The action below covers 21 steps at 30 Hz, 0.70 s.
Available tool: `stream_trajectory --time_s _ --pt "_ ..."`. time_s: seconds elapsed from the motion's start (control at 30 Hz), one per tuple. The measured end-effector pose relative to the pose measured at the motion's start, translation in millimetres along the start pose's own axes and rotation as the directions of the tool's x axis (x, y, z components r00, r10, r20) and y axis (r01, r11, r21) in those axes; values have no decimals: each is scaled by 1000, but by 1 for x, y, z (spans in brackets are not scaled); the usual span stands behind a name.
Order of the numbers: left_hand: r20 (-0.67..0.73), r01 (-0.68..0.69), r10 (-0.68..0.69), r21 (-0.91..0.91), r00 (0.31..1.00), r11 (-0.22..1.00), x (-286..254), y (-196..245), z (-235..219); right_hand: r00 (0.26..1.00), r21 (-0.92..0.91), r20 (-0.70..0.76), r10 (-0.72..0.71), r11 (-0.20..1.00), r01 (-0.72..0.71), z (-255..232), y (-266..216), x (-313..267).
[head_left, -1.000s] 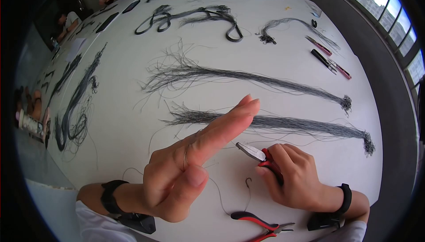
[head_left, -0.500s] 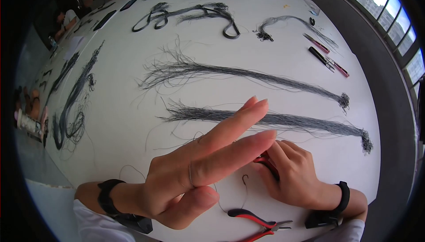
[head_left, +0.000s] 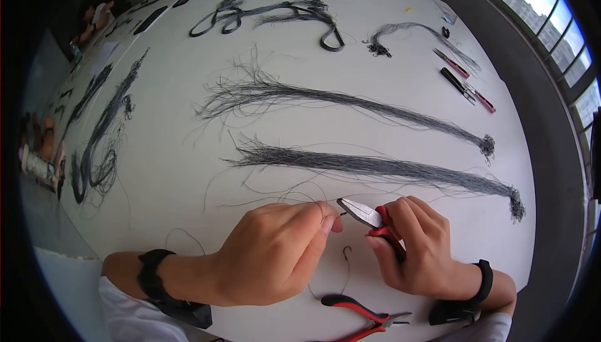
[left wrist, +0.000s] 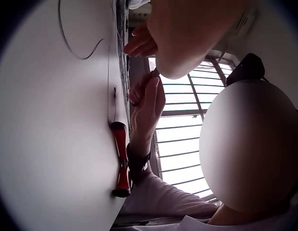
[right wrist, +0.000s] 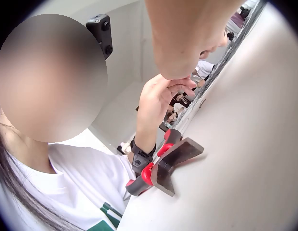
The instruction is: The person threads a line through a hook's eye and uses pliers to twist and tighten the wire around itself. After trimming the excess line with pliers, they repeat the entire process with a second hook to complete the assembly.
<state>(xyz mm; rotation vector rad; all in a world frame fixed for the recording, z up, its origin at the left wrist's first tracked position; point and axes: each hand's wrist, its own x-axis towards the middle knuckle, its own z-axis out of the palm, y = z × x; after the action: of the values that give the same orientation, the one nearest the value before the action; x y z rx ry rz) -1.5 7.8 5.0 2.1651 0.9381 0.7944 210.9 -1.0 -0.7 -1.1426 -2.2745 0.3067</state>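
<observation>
In the head view, my left hand [head_left: 269, 254] pinches a thin fishing line [head_left: 307, 184] between thumb and forefinger. The line loops loosely above the fingers, and a short dark tip [head_left: 343, 214] sticks out past them toward the pliers; the rest of it is hidden. My right hand [head_left: 416, 248] grips red-handled pliers [head_left: 362, 212], their jaws close beside that tip. Just below, a small fish hook [head_left: 348, 253] on a line lies on the table. Nearer my body lies a second pair of pliers [head_left: 357, 307] with black and red handles, spread apart.
Two long bundles of dark lines, a nearer bundle [head_left: 375, 165] and a farther bundle [head_left: 350, 100], stretch across the white table [head_left: 169, 173]. More bundles [head_left: 113, 117] lie left and at the back. Cutters [head_left: 457, 85] lie at right; a line spool [head_left: 39, 165] stands at far left.
My left hand has turned over from two raised, extended fingers, with line looped on a finger, to a pinch by the pliers. The right hand still grips the pliers in nearly the same place.
</observation>
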Motion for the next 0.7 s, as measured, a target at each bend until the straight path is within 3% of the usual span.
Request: stream_trajectory --time_s 0.03,0.1,0.13,0.2,0.3,0.4,0.5,0.63,0.7 --pt "-1 2 -2 -2 1000 1000 0 2 -1 1000 -3 2 -7 1000 7 0 0 0" --pt "175 257 -214 -285 961 923 1 5 -5 1000 -5 5 -14 1000 14 1 1 0" --pt "175 259 -215 -287 961 922 2 4 -6 1000 -2 5 -21 1000 21 1 1 0" --pt "379 455 -282 -519 881 724 3 -1 -5 1000 1 7 -27 1000 27 2 2 0" --pt "457 553 -330 -540 826 635 6 1 -9 999 -4 17 -34 999 34 2 3 1" --pt "452 529 -283 -640 846 558 7 -2 -7 999 7 14 -38 999 37 3 4 1" --pt "411 480 -255 -678 875 557 5 -6 -3 999 36 35 -8 999 7 1 3 2" --pt "423 517 -297 -695 856 500 5 -5 -2 998 110 66 23 993 -30 1 3 2" --pt "433 492 -241 -695 868 524 4 -9 0 996 127 81 30 991 -40 2 4 3"
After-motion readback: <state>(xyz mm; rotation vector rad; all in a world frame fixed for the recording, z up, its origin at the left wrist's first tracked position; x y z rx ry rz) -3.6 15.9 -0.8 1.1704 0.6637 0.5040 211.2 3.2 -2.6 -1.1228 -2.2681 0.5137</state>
